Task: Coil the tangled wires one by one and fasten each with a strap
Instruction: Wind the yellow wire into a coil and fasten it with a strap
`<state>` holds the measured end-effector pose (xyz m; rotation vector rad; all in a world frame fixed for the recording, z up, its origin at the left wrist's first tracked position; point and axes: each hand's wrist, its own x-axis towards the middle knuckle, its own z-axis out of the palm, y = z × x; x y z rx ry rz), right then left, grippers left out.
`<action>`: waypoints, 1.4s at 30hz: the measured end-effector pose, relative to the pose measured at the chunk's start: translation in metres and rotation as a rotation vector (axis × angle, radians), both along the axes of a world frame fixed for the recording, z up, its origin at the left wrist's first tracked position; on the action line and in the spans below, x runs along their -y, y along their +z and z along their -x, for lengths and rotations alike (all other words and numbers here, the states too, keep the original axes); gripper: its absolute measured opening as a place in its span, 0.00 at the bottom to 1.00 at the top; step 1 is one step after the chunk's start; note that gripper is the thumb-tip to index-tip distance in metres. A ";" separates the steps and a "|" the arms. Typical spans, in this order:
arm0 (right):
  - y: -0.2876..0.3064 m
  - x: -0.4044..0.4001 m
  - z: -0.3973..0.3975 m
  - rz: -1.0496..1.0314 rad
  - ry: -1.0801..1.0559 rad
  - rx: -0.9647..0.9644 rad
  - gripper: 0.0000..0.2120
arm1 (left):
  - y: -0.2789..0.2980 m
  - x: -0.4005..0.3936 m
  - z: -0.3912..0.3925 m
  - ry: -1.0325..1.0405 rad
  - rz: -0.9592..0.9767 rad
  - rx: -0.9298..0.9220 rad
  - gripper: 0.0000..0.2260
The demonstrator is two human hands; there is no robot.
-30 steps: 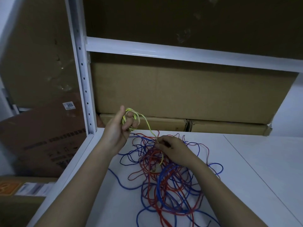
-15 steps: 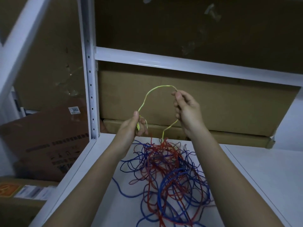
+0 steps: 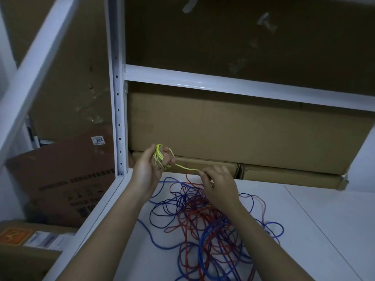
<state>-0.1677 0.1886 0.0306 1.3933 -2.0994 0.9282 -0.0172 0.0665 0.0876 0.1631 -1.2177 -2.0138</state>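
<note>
left hand (image 3: 149, 169) raised above the left end of the tangle of red and blue wires (image 3: 207, 222), fingers curled round a small coil of yellow-green wire (image 3: 158, 156). right hand (image 3: 220, 186) just above the tangle's far edge, pinching the free end of the same wire; a short span runs nearly taut between the two hands. half a second ago the right hand was held high over the tangle with the wire arching in a tall loop; that loop is now gone and the coil looks thicker. the tangle lies on the white worktop (image 3: 314, 230), with cardboard boxes (image 3: 243, 138) behind it and a white shelf post (image 3: 118, 118) to its left.
</note>
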 end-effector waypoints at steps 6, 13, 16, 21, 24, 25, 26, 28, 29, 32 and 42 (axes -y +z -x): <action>0.006 -0.007 -0.025 0.089 0.089 -0.385 0.09 | -0.017 0.008 0.013 0.273 0.466 0.355 0.12; 0.014 -0.006 -0.019 0.087 0.163 -0.309 0.11 | -0.035 -0.001 0.005 0.239 1.337 0.684 0.18; 0.018 -0.009 -0.023 0.027 0.202 -0.051 0.09 | -0.035 0.001 0.005 0.154 1.286 0.739 0.20; 0.025 -0.027 -0.022 -0.109 0.308 0.527 0.05 | -0.027 0.015 -0.001 0.246 1.064 0.681 0.22; 0.028 -0.033 -0.024 -0.253 0.402 0.646 0.08 | -0.018 0.019 0.000 0.297 1.012 0.706 0.19; 0.028 -0.033 -0.026 -0.287 0.408 0.642 0.09 | -0.016 0.020 0.001 0.306 1.003 0.702 0.20; 0.030 -0.031 -0.027 -0.296 0.408 0.647 0.09 | -0.014 0.020 0.002 0.314 0.997 0.695 0.20; 0.038 -0.025 -0.026 -0.222 0.401 0.714 0.09 | -0.012 0.020 0.004 0.323 0.961 0.663 0.19; 0.045 -0.021 -0.024 -0.158 0.394 0.760 0.10 | -0.012 0.021 0.005 0.322 0.934 0.639 0.18; 0.076 -0.009 -0.017 0.009 0.380 0.814 0.10 | -0.009 0.023 0.004 0.307 0.912 0.604 0.18; 0.097 0.027 -0.013 0.200 0.360 0.792 0.08 | 0.016 0.017 0.006 0.242 0.802 0.447 0.19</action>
